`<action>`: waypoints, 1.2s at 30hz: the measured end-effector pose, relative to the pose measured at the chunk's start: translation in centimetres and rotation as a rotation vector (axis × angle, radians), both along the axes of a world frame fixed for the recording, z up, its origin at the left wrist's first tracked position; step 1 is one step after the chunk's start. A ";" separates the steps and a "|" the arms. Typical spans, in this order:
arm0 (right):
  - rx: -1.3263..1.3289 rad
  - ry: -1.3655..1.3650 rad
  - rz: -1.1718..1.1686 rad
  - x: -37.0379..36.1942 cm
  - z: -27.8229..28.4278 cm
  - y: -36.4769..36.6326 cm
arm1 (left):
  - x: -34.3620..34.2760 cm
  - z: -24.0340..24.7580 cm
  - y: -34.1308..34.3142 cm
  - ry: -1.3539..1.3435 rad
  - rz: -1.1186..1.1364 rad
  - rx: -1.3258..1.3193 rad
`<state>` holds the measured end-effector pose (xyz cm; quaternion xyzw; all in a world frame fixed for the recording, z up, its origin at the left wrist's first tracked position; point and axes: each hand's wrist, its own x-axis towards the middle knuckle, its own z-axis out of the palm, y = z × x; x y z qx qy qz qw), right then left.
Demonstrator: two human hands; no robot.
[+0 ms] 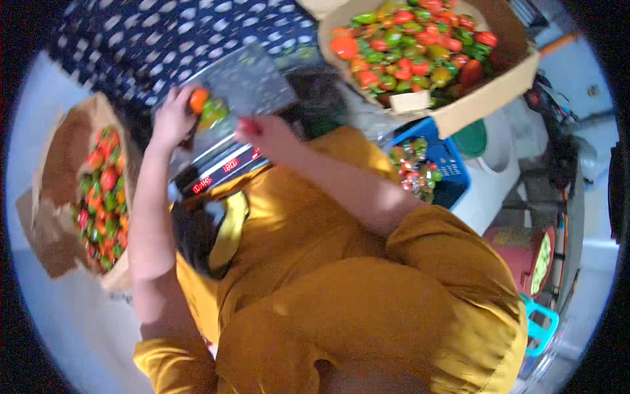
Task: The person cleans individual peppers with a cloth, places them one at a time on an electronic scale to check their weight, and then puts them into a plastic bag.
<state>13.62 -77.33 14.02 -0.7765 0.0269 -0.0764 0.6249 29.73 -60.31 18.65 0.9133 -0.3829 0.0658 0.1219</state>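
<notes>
A digital scale [223, 164] with a shiny metal platform [252, 82] and lit red digits stands in front of me. My left hand [173, 123] is at the platform's left side, its fingers curled against an orange pepper [198, 100]. Yellow-green peppers [213, 113] lie right beside that one. Whether clear plastic wraps them is too blurred to tell. Closed around a small red pepper [248, 127], my right hand [274, 139] hovers over the platform's near right part, just right of the green ones.
At the left an open brown paper bag [62, 154] holds many mixed peppers. A large cardboard box [489, 105] of peppers stands far right. Below it, a blue basket [453, 167] contains shiny packed peppers. Dark blue patterned cloth [164, 39] lies behind the scale.
</notes>
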 end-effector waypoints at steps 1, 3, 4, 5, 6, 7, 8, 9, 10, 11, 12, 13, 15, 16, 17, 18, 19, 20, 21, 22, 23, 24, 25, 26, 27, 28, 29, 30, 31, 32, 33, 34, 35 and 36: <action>-0.074 -0.024 -0.031 -0.5 1.0 0.0 | 0.0 -0.3 -0.1 0.032 -0.048 -0.097; 0.083 0.056 0.010 -0.7 1.7 -0.9 | 0.6 -0.6 0.0 0.102 -0.094 -0.175; 0.051 -0.004 -0.032 -0.7 1.5 -1.6 | -0.2 0.4 -0.7 0.273 0.036 -0.096; 0.050 -0.002 -0.048 -0.5 1.2 -1.8 | -0.3 0.1 -0.4 0.172 -0.011 -0.095; 0.137 -0.002 -0.076 -0.2 0.8 -2.0 | 0.2 -0.6 -0.4 0.128 -0.043 -0.130; 0.227 -0.004 -0.086 0.0 0.9 -1.9 | 0.0 -0.6 -0.1 0.080 -0.057 -0.163; 0.234 0.018 -0.109 0.1 1.0 -1.8 | -0.1 -0.6 -0.1 0.083 -0.053 -0.162; 0.235 0.022 -0.107 0.2 1.1 -1.9 | -0.3 -0.6 0.0 0.095 -0.055 -0.139; 0.165 0.019 -0.105 0.3 1.5 -2.0 | -0.5 -0.2 0.0 0.102 -0.054 -0.115; 0.094 0.017 -0.104 0.3 2.0 -2.3 | -0.6 0.0 0.0 0.101 -0.048 -0.112; -0.010 -0.004 -0.180 0.2 2.5 -2.9 | -0.7 0.1 0.0 0.111 -0.039 -0.055; -0.119 -0.032 -0.251 0.3 3.6 -4.0 | -0.8 0.6 0.3 0.116 -0.025 -0.002; -0.379 -0.175 -0.484 1.8 5.0 -8.2 | -1.2 1.1 1.0 0.093 0.017 0.016; -0.619 -0.216 -0.507 2.3 7.0 -10.9 | -1.2 1.1 1.2 0.064 0.042 -0.015; -1.212 -0.361 -0.538 3.2 6.6 -14.3 | -1.2 1.3 1.4 0.029 0.071 -0.046; -0.961 0.065 -0.566 4.6 6.4 -17.4 | -1.2 1.6 1.7 0.069 0.069 -0.181; -1.077 0.199 -0.589 5.4 5.4 -20.0 | -1.3 1.7 1.8 0.030 0.058 -0.350; -1.047 0.401 -0.536 6.5 4.3 -22.3 | -2.1 2.0 2.1 0.091 0.069 -0.523; -1.087 0.454 -0.419 6.6 3.4 -23.6 | -2.9 2.3 2.5 0.148 0.079 -0.701; -1.099 0.508 -0.394 6.8 1.4 -25.5 | -4.0 2.7 3.1 0.172 0.040 -0.751; -1.170 0.507 -0.440 6.7 0.3 -25.6 | -5.7 3.2 4.2 0.240 0.077 -0.777; -1.174 0.501 -0.462 6.7 0.0 -25.4 | -7.2 3.3 5.6 0.260 0.103 -0.793; -1.180 0.493 -0.481 6.9 0.0 -25.3 | -8.9 3.1 7.1 0.279 0.131 -0.811; -1.127 0.500 -0.452 6.7 0.5 -25.1 | -10.4 2.5 8.9 0.328 0.152 -0.838; -1.075 0.511 -0.425 6.4 1.0 -25.2 | -11.9 1.7 10.8 0.379 0.170 -0.866; -0.937 0.389 -0.531 6.1 0.5 -26.6 | -13.4 1.1 12.2 0.438 0.193 -0.893; -0.466 0.071 -0.425 6.3 0.3 -26.7 | -14.9 0.5 13.5 0.495 0.223 -0.916; -0.250 0.177 -0.424 6.0 0.6 -27.6 | -16.4 -0.4 14.5 0.624 0.271 -1.044; -0.027 0.276 -0.394 5.6 3.9 -24.6 | -18.1 -1.3 15.7 0.730 0.341 -1.174; 0.333 0.232 -0.227 4.9 5.3 -22.8 | -19.3 -2.4 16.5 0.896 0.356 -1.291; 0.427 0.272 -0.050 5.0 5.4 -22.5 | -20.5 -4.3 17.3 1.052 0.505 -1.444; 0.376 0.286 0.026 5.2 6.6 -20.0 | -21.2 -6.3 17.9 1.113 0.535 -1.467; 0.328 0.303 0.103 5.1 8.2 -16.8 | -21.8 -7.8 18.5 1.174 0.568 -1.489; 0.262 0.286 0.140 5.2 9.0 -14.0 | -21.8 -8.6 18.3 1.158 0.503 -1.438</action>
